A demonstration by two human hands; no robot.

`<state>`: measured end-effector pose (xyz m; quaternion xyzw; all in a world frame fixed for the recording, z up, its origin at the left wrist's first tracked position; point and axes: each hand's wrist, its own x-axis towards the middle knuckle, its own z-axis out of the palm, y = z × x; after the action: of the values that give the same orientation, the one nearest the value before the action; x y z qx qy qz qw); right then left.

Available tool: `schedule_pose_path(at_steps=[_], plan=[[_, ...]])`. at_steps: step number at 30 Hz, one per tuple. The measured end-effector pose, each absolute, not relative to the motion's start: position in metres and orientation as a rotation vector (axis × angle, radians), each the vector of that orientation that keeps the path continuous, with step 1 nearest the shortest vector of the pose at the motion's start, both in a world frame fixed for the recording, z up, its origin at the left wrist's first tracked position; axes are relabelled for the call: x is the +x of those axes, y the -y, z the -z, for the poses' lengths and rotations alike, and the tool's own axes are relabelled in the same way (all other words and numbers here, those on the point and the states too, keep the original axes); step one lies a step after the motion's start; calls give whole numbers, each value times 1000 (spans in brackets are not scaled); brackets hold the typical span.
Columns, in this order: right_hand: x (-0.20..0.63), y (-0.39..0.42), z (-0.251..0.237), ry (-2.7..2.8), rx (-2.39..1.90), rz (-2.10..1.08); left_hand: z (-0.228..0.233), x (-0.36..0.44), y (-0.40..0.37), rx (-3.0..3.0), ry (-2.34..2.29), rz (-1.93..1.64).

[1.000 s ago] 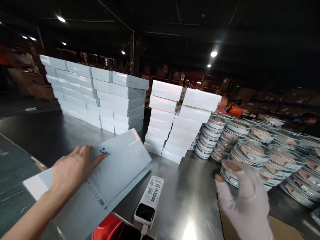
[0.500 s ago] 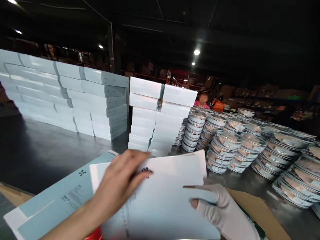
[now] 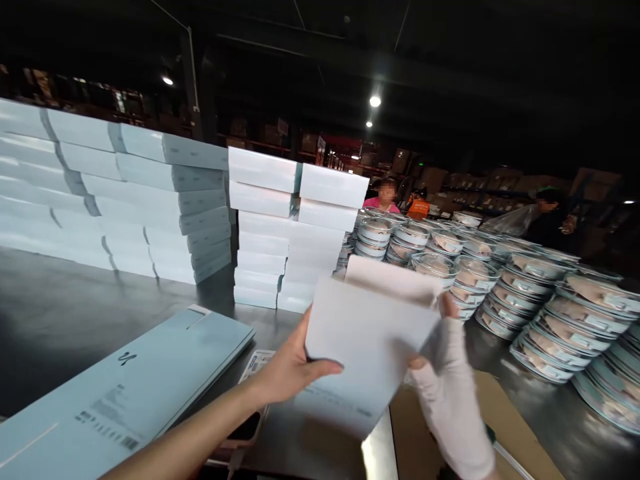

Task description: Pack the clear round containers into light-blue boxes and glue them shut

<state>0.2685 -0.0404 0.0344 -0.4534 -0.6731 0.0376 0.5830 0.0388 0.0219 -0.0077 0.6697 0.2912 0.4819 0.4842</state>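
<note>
the bare left hand [image 3: 285, 370] grips the left edge of a white flat box [image 3: 367, 337], thumb on its face, while the gloved right hand [image 3: 440, 373] clamps its right edge, wrist bent upward; the box is lifted, tilted, above the dark steel tabletop [image 3: 65, 313]. a pale blue box [image 3: 125, 380] lies flat to the left. behind stand stacks of white boxes [image 3: 295, 233] and rows of round lidded containers [image 3: 540, 300]. the room is a dim warehouse with ceiling lamps [image 3: 375, 101] and a person [image 3: 386, 195] beyond.
</note>
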Motion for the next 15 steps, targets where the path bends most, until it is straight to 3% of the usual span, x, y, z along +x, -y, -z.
schedule_pose_path(at_steps=[5, 12, 15], plan=[[249, 33, 7, 1370, -1036, -330, 17, 51, -20, 1518, -599, -1275], [233, 39, 10, 1243, -1017, -354, 9, 59, -10, 1367, -678, -1418], [230, 44, 7, 1235, -981, -370, 8, 47, -7, 1507, -674, -1218]])
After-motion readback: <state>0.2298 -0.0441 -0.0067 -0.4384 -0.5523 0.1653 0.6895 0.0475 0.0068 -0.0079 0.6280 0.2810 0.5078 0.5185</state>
